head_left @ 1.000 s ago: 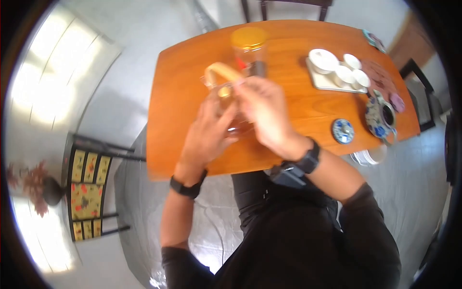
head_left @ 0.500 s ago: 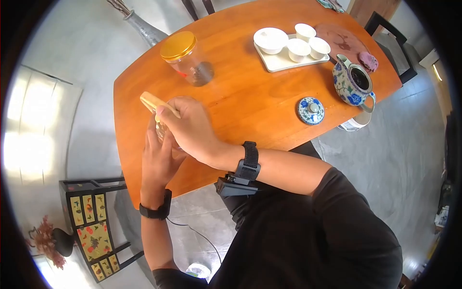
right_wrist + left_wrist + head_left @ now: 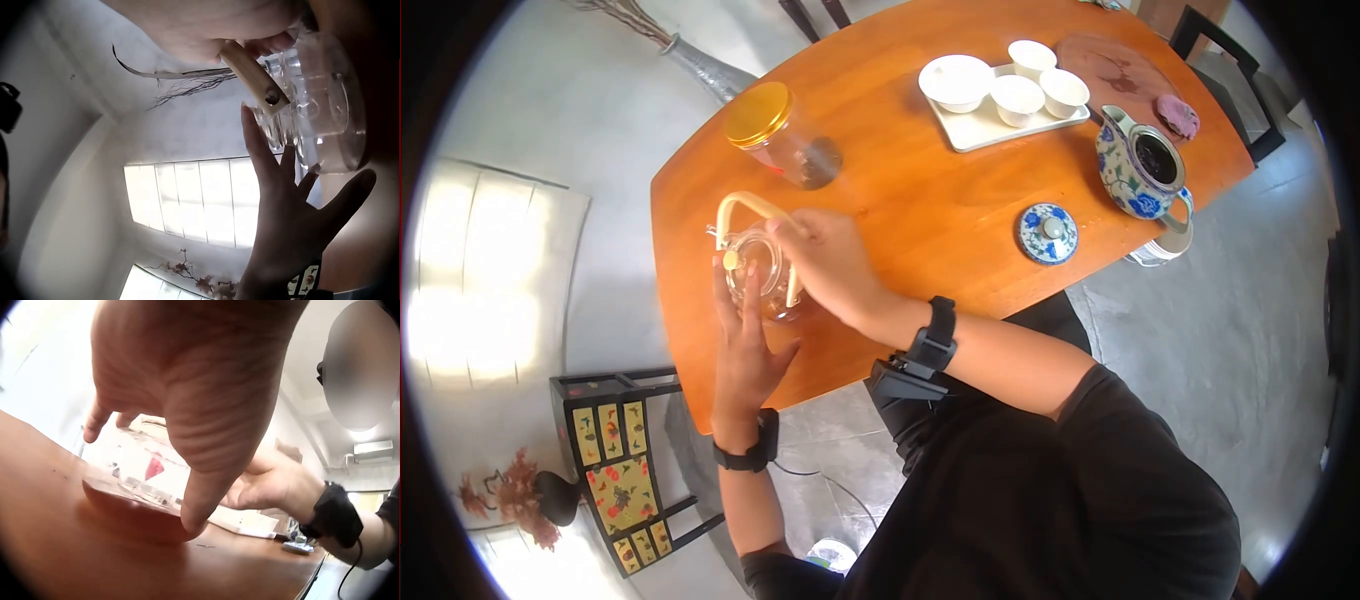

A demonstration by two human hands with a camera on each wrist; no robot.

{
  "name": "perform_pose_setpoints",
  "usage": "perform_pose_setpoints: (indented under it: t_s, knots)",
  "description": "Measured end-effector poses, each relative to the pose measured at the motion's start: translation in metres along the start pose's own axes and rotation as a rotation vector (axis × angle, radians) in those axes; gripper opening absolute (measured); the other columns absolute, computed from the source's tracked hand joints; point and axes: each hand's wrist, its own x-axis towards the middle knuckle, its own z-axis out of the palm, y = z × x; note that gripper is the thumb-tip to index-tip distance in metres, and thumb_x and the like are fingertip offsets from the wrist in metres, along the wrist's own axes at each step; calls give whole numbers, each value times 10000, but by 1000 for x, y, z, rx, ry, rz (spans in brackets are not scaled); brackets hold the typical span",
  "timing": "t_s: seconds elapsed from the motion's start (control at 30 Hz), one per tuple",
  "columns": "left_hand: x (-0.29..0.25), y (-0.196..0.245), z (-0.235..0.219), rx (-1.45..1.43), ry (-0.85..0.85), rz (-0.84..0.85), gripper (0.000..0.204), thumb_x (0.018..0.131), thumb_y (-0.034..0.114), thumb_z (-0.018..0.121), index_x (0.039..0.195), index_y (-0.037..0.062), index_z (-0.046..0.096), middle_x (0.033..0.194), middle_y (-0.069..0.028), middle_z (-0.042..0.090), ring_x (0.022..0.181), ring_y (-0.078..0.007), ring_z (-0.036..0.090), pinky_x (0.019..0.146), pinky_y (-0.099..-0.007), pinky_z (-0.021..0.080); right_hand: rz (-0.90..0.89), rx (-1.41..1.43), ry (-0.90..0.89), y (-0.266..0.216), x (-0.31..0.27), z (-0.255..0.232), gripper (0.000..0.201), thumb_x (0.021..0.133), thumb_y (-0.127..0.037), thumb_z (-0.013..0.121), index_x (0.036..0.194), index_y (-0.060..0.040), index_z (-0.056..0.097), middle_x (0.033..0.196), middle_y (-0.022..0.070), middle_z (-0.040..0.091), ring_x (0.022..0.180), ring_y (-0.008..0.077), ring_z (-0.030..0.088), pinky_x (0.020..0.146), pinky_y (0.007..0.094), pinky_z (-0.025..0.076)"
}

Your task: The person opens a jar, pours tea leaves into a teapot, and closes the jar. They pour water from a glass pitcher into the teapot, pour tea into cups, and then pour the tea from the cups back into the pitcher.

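Observation:
A clear glass teapot point(image 3: 752, 268) with an arched bamboo handle point(image 3: 745, 204) stands near the left front edge of the orange wooden table point(image 3: 920, 210). My right hand point(image 3: 825, 258) grips the handle on its right side; the right wrist view shows the bamboo handle point(image 3: 253, 75) under my fingers and the glass teapot point(image 3: 322, 119) below it. My left hand point(image 3: 745, 330) lies against the pot's near side with straight, spread fingers point(image 3: 265, 156). In the left wrist view the left palm point(image 3: 200, 394) fills the frame, with the glass teapot point(image 3: 134, 472) behind it.
A glass jar with a gold lid point(image 3: 762, 112) stands behind the glass pot. At the back sits a white tray point(image 3: 960, 130) of white cups, to its right a blue floral teapot point(image 3: 1138, 165), its lid point(image 3: 1047, 232) lying nearer. A patterned chair point(image 3: 615, 470) stands left of the table.
The glass teapot, earlier mostly covered by both hands, now shows with its handle arched up. My left fingers have straightened along its near side. The head camera has swung.

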Motion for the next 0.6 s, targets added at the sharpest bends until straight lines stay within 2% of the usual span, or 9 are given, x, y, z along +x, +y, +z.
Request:
perform_pose_setpoints:
  t_s: [0.13, 0.2, 0.37, 0.43, 0.47, 0.5, 0.53, 0.57, 0.6]
  knots:
    - [-5, 23, 3, -4, 52, -110, 1179, 638, -3, 895, 1605, 87, 226, 1655, -285, 42, 1493, -500, 235, 1164, -509, 381, 88, -81, -25, 13, 13, -20, 350, 1006, -245, 632, 745, -15, 595, 683, -16, 529, 615, 49, 461, 524, 270, 372]
    - [-6, 34, 7, -53, 67, -235, 1192, 679, 26, 876, 1622, 84, 149, 1657, -272, 72, 1534, -446, 169, 1215, -496, 281, 100, -85, -18, 14, 13, -29, 315, 997, -229, 636, 788, 6, 630, 717, -5, 568, 650, 53, 504, 557, 259, 412]
    - [-6, 52, 17, -121, 106, -342, 1157, 717, 49, 860, 1621, 81, 137, 1641, -316, 76, 1512, -494, 192, 1202, -501, 293, 140, -134, -36, 9, 2, -55, 236, 986, -209, 652, 1043, 16, 695, 857, 26, 647, 720, 88, 569, 638, 250, 472]
    - [-3, 54, 22, -138, 132, -360, 1159, 721, 54, 856, 1623, 81, 128, 1639, -317, 90, 1513, -493, 191, 1207, -501, 282, 6, -244, -96, 3, -17, -89, 213, 979, -198, 667, 1087, -17, 694, 909, 34, 649, 754, 94, 588, 664, 246, 478]
    - [-3, 55, 26, -144, 158, -369, 1154, 721, 54, 857, 1622, 79, 136, 1635, -323, 104, 1512, -495, 190, 1206, -503, 284, -206, -445, -73, -10, -31, -109, 199, 955, -175, 702, 1094, -33, 694, 931, 33, 639, 777, 86, 584, 661, 256, 474]
    - [-4, 55, 28, -148, 188, -385, 1148, 721, 55, 857, 1621, 76, 145, 1631, -328, 118, 1512, -498, 188, 1205, -504, 285, -277, -605, -71, -31, -47, -130, 189, 928, -135, 719, 1093, -47, 693, 913, 47, 625, 776, 112, 577, 663, 284, 470]
    - [-4, 57, 30, -147, 207, -406, 1148, 721, 55, 857, 1621, 76, 145, 1631, -328, 118, 1512, -498, 188, 1205, -504, 285, -401, -755, -29, -48, -59, -151, 184, 910, -93, 718, 1085, -40, 692, 891, 71, 612, 754, 176, 566, 674, 315, 467]
    - [-4, 58, 33, -161, 232, -409, 1142, 718, 60, 859, 1619, 75, 158, 1628, -332, 127, 1510, -501, 192, 1203, -505, 290, -474, -936, 45, -65, -67, -169, 189, 872, -102, 728, 1045, -32, 694, 878, 133, 617, 806, 306, 626, 695, 372, 503]
    - [-5, 59, 36, -171, 259, -420, 1136, 715, 64, 861, 1617, 74, 171, 1625, -336, 135, 1508, -504, 195, 1200, -506, 295, -511, -1090, 118, -75, -74, -185, 216, 866, -120, 735, 1057, -28, 692, 922, 143, 609, 874, 347, 635, 735, 405, 511]
